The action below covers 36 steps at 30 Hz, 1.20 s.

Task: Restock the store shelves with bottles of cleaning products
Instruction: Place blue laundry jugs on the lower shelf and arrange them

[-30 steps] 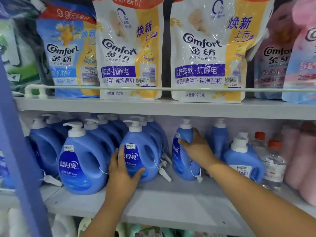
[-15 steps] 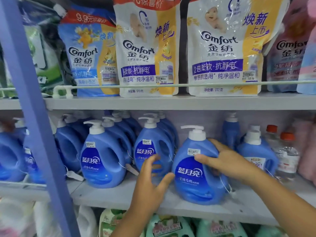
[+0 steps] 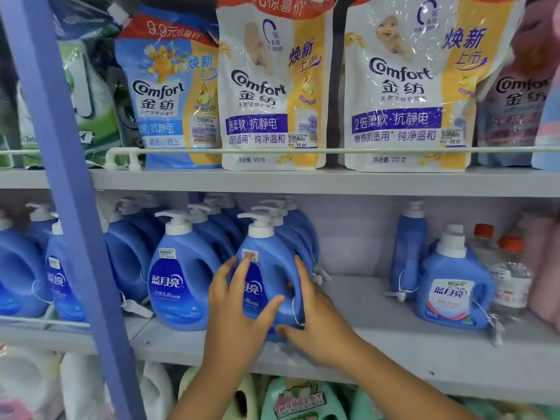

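Joining the row, blue bottle (image 3: 274, 286) moved left between both hands.

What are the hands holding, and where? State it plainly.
Both hands hold one blue pump bottle by its body: left hand on the label front, right hand on the handle side.
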Motion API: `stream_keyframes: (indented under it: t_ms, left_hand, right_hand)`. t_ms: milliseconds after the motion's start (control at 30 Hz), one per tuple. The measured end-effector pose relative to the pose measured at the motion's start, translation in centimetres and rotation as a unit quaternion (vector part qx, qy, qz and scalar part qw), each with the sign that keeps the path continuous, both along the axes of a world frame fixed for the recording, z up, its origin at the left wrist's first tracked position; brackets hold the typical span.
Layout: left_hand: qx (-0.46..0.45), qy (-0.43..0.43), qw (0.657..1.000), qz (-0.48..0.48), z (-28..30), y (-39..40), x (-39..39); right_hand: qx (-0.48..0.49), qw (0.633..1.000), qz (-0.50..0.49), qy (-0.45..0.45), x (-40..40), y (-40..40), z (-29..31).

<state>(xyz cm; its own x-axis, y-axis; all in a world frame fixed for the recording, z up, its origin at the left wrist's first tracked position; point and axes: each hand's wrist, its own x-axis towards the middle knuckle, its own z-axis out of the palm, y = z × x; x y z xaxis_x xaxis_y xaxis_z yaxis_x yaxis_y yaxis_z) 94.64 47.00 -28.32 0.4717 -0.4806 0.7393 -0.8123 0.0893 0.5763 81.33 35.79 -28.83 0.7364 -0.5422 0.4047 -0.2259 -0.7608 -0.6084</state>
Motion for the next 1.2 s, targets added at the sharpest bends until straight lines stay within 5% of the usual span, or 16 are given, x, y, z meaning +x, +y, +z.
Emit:
stream_keyframes:
  t_ms: [233,367,567,833,1033,1200]
  left_hand:
    - [0.042,-0.034,0.998,0.033,0.6,-1.4,0.9]
    - [0.031,-0.036,0.997,0.063,0.0,-1.8,1.0]
    - [0.032,-0.031,0.997,0.067,-0.1,-2.0,1.3]
    - [0.028,-0.035,0.997,0.068,0.0,-2.0,1.1]
    - [0.036,-0.03,0.996,0.077,0.1,-1.9,0.7]
    - [0.053,-0.032,0.995,0.082,0.2,-1.9,0.8]
  right_hand:
    - [-0.015,0.999,-0.018,0.038,-1.5,-1.1,2.3]
    - [-0.069,0.979,-0.194,-0.004,-4.8,-5.7,7.9]
    - [-0.058,0.889,-0.428,0.15,-8.0,-16.2,14.5]
    - [0.009,0.892,-0.359,0.274,-8.7,-20.0,16.1]
    - [-0.046,0.931,-0.31,0.19,-6.6,-16.9,16.2]
    - [-0.066,0.927,-0.297,0.22,-6.3,-13.1,17.1]
